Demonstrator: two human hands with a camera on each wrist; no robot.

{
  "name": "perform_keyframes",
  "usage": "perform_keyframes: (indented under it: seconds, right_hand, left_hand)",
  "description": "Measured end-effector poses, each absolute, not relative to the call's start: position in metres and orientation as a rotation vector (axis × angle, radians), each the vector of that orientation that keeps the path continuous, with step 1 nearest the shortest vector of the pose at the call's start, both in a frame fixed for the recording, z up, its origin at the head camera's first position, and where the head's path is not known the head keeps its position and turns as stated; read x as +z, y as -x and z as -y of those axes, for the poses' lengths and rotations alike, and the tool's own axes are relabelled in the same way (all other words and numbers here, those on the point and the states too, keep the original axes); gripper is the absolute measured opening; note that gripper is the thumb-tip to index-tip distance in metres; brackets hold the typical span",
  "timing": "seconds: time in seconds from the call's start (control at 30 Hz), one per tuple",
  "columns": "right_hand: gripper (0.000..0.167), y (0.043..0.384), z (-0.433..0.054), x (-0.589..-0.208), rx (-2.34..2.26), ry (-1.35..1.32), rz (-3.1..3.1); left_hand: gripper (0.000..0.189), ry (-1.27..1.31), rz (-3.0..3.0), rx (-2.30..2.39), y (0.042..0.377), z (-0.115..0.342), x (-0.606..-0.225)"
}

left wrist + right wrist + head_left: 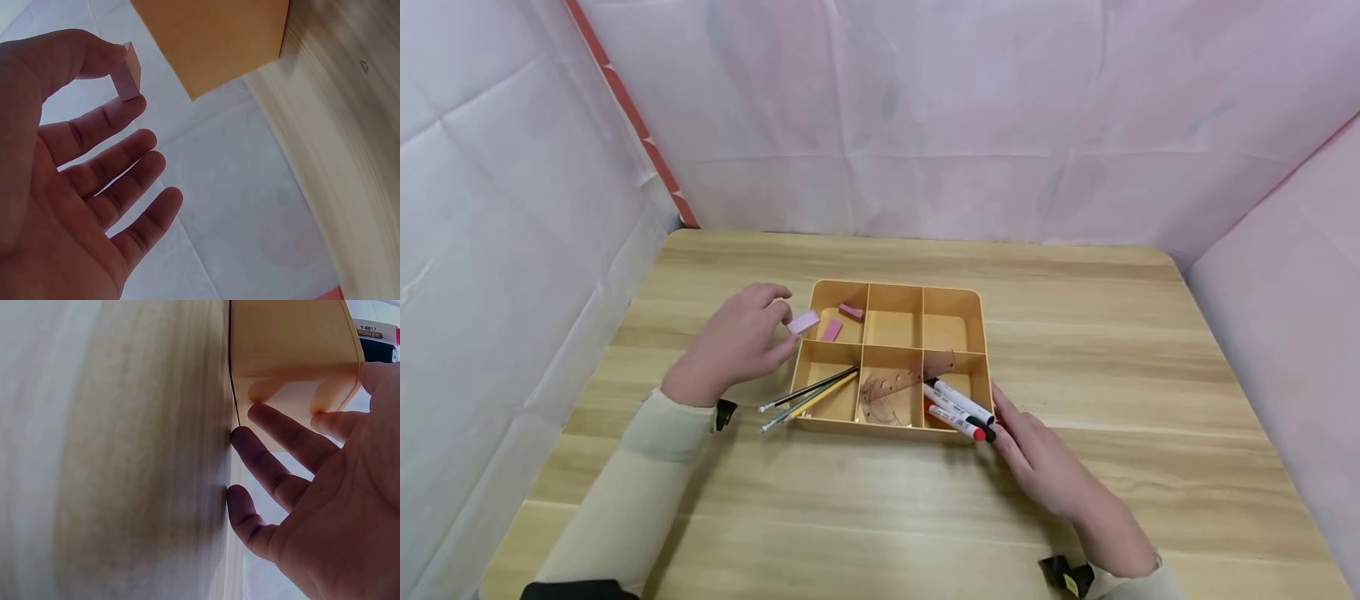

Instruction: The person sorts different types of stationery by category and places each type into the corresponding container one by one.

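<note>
A small lilac-pink eraser [803,322] is pinched between thumb and index finger of my left hand [735,340], above the left rim of the yellow organizer box [891,430]. In the left wrist view, the other fingers of that hand are spread apart and the eraser [127,75] is held by its ends. Two darker pink erasers, one flat [832,331] and one near the divider [851,312], lie in the back left compartment. My right hand [1045,462] rests against the box's front right corner, its fingers fairly straight along the side wall [294,350].
Several pencils [812,396] lean out of the front left compartment. A clear ruler [895,383] and a clear protractor [880,410] lie in the front middle one. Several markers [958,408] stick out at the front right. White cloth [925,117] hangs around the wooden table [1112,333].
</note>
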State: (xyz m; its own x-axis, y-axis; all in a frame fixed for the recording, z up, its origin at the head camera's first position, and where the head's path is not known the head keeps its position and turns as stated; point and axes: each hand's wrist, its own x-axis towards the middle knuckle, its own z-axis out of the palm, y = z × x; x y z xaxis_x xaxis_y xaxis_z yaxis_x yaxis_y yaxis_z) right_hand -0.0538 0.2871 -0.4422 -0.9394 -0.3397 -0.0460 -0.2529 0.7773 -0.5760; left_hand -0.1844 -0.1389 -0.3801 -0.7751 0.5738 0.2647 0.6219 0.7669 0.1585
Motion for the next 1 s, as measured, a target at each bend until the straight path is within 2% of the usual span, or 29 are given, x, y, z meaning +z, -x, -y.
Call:
perform_keyframes:
  seconds: [0.53, 0.87, 1.0]
  right_hand:
    - [0.059, 0.054, -0.286, -0.444, -0.88, 0.473, -2.831]
    - [0.058, 0.055, -0.288, -0.443, -0.876, 0.491, -2.844]
    - [0.058, 0.057, -0.288, -0.443, -0.875, 0.516, -2.856]
  left_hand:
    - [0.02, 0.976, 2.849, -0.344, 0.203, 0.114, -0.384]
    - [0.03, 1.008, 2.93, -0.349, 0.217, 0.1, -0.391]
    - [0.028, 1.018, 2.958, -0.356, 0.223, 0.095, -0.394]
